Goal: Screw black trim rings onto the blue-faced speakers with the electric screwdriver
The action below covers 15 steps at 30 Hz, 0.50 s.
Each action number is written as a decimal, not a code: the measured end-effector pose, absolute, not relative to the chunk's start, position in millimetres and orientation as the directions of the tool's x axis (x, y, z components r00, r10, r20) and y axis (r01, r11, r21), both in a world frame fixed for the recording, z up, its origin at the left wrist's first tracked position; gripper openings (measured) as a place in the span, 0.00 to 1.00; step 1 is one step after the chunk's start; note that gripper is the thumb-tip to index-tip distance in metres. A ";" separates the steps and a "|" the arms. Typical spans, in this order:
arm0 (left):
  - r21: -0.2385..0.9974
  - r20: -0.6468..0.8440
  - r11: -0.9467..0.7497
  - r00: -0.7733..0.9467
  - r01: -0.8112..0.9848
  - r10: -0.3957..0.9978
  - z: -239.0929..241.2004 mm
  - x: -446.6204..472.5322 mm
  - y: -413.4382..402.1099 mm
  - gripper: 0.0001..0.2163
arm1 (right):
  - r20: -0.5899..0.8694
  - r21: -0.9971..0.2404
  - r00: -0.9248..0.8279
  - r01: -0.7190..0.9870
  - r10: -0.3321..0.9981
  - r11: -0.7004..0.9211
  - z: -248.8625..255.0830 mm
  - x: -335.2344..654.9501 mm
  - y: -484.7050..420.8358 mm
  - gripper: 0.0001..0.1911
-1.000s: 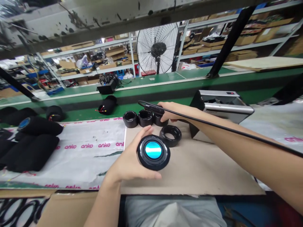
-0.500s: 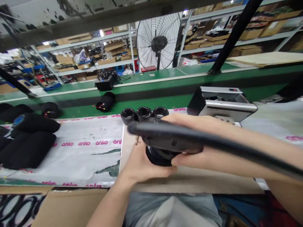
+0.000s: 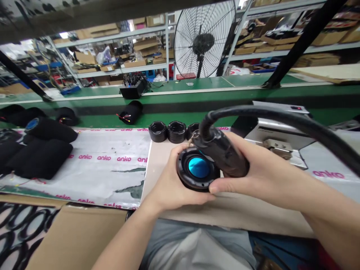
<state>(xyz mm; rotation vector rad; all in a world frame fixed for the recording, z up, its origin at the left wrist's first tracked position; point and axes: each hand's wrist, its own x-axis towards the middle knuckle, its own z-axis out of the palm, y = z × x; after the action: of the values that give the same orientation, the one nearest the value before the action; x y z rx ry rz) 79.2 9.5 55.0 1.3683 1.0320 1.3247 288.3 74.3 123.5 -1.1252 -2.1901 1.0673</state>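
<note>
Over the cardboard sheet (image 3: 253,221), my left hand (image 3: 171,183) is closed round a black cylindrical speaker (image 3: 199,168). Its blue round centre faces up, inside a black rim with small holes. My right hand (image 3: 244,176) grips a black corded electric screwdriver (image 3: 225,150), leaning over the speaker's right side; its tip is hidden. The right thumb touches the speaker's rim. A thick black cable (image 3: 270,112) arches from the tool's top to the right. Beyond my hands, three black rings (image 3: 176,131) stand in a row, the right one partly covered by the tool.
Black fabric-covered cylinders (image 3: 50,131) lie at the left, some with thin coloured wires. Another cylinder (image 3: 131,111) rests further back. A metal-cased device (image 3: 270,131) stands behind my right hand. Black rings (image 3: 22,221) lie at lower left beside a cardboard flap (image 3: 73,236). A fan (image 3: 205,41) stands behind.
The screwdriver has swung from lying across the speaker to a steeper tilt at its right, uncovering the blue centre. Its cable now arches higher. The view has shifted slightly.
</note>
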 end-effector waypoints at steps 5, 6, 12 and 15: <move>0.979 0.204 -0.204 0.073 -0.015 0.976 52.5 77.4 7.8 0.50 | -0.020 -0.786 -0.571 0.517 0.821 0.340 126.6 289.4 73.8 0.49; 0.977 0.213 -0.212 0.074 -0.014 0.974 51.8 77.2 7.8 0.51 | -0.028 -0.780 -0.584 0.520 0.811 0.347 126.8 290.0 73.9 0.49; 0.974 0.213 -0.205 0.082 -0.095 0.974 48.0 79.5 8.6 0.51 | 0.101 -0.710 -0.567 0.534 0.818 0.458 123.9 292.1 72.2 0.44; 0.969 0.223 -0.210 0.099 -0.130 0.970 46.5 80.4 9.3 0.51 | 0.105 -0.687 -0.529 0.574 0.842 0.446 122.3 292.9 69.7 0.42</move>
<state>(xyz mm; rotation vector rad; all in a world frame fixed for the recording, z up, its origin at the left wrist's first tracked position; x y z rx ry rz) 80.4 9.3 46.5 1.3272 0.9264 1.3346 292.9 69.7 122.3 -1.1918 -2.2671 0.8326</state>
